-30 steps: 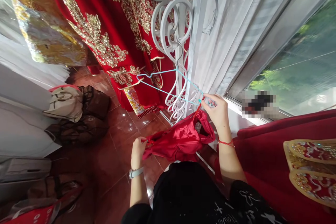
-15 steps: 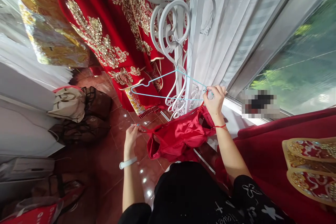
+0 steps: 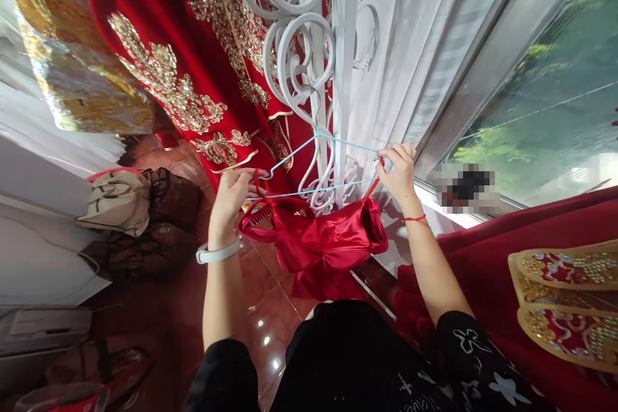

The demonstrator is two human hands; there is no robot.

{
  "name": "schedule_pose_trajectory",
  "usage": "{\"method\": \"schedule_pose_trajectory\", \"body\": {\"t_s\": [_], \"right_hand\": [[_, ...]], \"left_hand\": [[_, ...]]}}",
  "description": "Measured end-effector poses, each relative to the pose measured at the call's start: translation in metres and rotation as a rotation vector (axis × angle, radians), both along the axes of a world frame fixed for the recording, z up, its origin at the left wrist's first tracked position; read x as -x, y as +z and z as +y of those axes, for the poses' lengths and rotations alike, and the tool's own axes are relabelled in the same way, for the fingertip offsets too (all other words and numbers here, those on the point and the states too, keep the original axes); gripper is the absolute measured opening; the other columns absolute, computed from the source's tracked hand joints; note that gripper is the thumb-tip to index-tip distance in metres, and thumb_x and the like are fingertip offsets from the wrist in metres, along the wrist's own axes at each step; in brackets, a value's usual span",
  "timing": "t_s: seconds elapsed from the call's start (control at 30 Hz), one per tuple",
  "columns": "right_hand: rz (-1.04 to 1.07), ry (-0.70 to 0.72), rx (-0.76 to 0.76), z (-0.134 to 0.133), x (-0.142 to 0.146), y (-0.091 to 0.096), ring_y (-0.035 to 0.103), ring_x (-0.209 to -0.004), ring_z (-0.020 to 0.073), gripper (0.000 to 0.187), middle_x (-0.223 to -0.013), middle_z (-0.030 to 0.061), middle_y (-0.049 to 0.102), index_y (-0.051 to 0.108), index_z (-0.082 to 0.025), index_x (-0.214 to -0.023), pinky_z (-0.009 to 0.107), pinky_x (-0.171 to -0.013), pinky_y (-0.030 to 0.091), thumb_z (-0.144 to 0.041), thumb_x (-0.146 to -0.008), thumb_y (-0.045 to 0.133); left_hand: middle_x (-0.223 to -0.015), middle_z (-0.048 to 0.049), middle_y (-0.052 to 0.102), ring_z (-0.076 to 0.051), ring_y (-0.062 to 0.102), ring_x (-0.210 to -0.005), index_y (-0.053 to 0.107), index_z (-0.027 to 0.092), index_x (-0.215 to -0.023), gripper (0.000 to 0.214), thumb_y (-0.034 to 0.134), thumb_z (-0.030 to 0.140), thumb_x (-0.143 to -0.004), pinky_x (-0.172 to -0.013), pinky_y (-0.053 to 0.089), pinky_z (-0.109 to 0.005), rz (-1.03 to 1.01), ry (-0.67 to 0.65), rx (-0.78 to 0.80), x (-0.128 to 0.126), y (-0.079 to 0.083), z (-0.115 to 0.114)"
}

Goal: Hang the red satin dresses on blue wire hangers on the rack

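A light blue wire hanger (image 3: pixel 299 190) hangs by its hook from the curls of a white metal rack (image 3: pixel 333 45). Below it is a shiny red dress (image 3: pixel 328 235) with thin straps. My left hand (image 3: pixel 234 196) is at the hanger's left end, its fingers closed on the dress's left strap. At the opposite end, my right hand (image 3: pixel 398 170) pinches the other strap against the hanger's corner. The dress's body droops between my forearms, its lower part partly hidden by my black shirt.
Red garments with gold embroidery (image 3: pixel 164 71) hang behind the rack on the left. A beige bag (image 3: pixel 116 199) and dark brown bags (image 3: pixel 159 248) sit on the tiled floor. To the right are a window (image 3: pixel 541 96) and a red garment with gold panels (image 3: pixel 564 270).
My left hand has risen from below the hanger to its left end, bringing the left strap up with it. My right hand stays at the right end. The view has shifted slightly.
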State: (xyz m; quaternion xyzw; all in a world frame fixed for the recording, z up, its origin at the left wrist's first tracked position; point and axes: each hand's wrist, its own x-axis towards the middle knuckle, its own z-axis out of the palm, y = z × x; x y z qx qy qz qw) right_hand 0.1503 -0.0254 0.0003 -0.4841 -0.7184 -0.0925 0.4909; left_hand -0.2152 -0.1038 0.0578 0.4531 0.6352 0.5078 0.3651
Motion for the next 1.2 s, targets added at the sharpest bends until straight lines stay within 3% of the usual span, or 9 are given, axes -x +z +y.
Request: {"method": "schedule_pose_trajectory", "body": {"t_s": [0.13,0.3,0.4,0.53,0.63,0.77,1.03,1.13,1.2], "right_hand": [[0.006,-0.004,0.077,0.001,0.005,-0.001,0.052,-0.096,0.0262,0.017,-0.086,0.0045,0.058,0.066,-0.023,-0.088,0.042,-0.092,0.038,-0.013,-0.081,0.054],[0.126,-0.099,-0.022,-0.008,0.023,-0.010,0.053,-0.112,0.0300,0.022,-0.109,0.0096,0.061,0.070,-0.024,-0.107,0.049,-0.101,0.039,-0.023,-0.087,0.061],[0.209,-0.116,-0.083,-0.021,0.054,-0.017,0.054,-0.118,0.0307,0.021,-0.116,0.0122,0.060,0.069,-0.024,-0.109,0.051,-0.104,0.041,-0.025,-0.091,0.059],[0.034,0.342,0.110,-0.031,0.118,-0.013,0.062,-0.111,0.0236,0.032,-0.114,0.0109,0.067,0.069,-0.023,-0.119,0.039,-0.101,0.047,-0.015,-0.098,0.046],[-0.121,0.584,0.319,-0.029,0.164,-0.003,0.064,-0.116,0.0226,0.046,-0.129,0.0116,0.070,0.056,-0.022,-0.145,0.037,-0.104,0.044,-0.017,-0.099,0.056],[-0.202,0.573,0.542,-0.029,0.199,0.003,0.069,-0.096,0.0213,0.034,-0.106,0.0077,0.080,0.065,-0.021,-0.136,0.041,-0.108,0.031,-0.032,-0.105,0.057],[-0.231,0.483,0.579,-0.046,0.187,-0.003,0.057,-0.070,0.0162,0.033,-0.083,0.0037,0.078,0.079,-0.025,-0.114,0.036,-0.094,0.023,-0.041,-0.108,0.051],[-0.245,0.498,0.589,-0.052,0.181,-0.001,0.056,-0.070,0.0161,0.031,-0.081,0.0029,0.077,0.079,-0.025,-0.114,0.036,-0.094,0.022,-0.039,-0.108,0.052],[-0.240,0.495,0.590,-0.057,0.178,0.000,0.058,-0.073,0.0164,0.031,-0.084,0.0036,0.078,0.079,-0.025,-0.113,0.036,-0.094,0.021,-0.038,-0.108,0.052]], "left_hand": [[-0.101,-0.0117,0.072,-0.017,0.071,-0.070,0.070,0.014,-0.103,0.026,0.049,0.013,-0.089,-0.063,0.059,-0.029,0.176,-0.054,-0.022,-0.021,-0.008,-0.003],[-0.133,-0.0146,0.058,-0.018,0.069,-0.089,0.063,0.019,-0.127,0.043,0.053,0.016,-0.085,-0.081,0.059,-0.033,0.615,0.166,-0.293,-0.015,-0.036,-0.049],[-0.121,-0.0127,0.064,-0.022,0.068,-0.097,0.070,0.019,-0.113,0.033,0.054,0.018,-0.084,-0.087,0.058,-0.036,0.692,-0.113,-0.159,-0.006,-0.067,-0.071],[-0.107,-0.0106,0.071,-0.026,0.067,-0.106,0.073,0.020,-0.085,0.019,0.057,0.016,-0.077,-0.102,0.052,-0.042,0.774,-0.450,0.125,-0.001,-0.098,-0.083],[-0.094,-0.0069,0.071,-0.022,0.065,-0.085,0.068,0.021,-0.085,0.015,0.054,0.019,-0.080,-0.089,0.051,-0.037,0.770,-0.462,0.204,-0.002,-0.096,-0.088],[-0.082,-0.0008,0.064,-0.019,0.058,-0.072,0.056,0.023,-0.080,0.006,0.058,0.020,-0.075,-0.072,0.043,-0.031,0.800,-0.435,0.214,-0.006,-0.080,-0.092],[-0.057,0.0086,0.046,-0.013,0.046,-0.052,0.054,0.023,-0.090,0.022,0.064,0.029,-0.071,-0.054,0.033,-0.025,0.484,-0.339,0.138,0.001,-0.078,-0.098],[-0.057,0.0086,0.050,-0.012,0.047,-0.045,0.052,0.023,-0.089,0.026,0.067,0.036,-0.073,-0.047,0.033,-0.023,0.249,-0.399,0.209,0.004,-0.083,-0.100],[-0.056,0.0071,0.054,-0.013,0.052,-0.043,0.051,0.023,-0.085,0.021,0.065,0.035,-0.075,-0.047,0.038,-0.023,0.245,-0.289,0.204,0.002,-0.087,-0.100]]}}
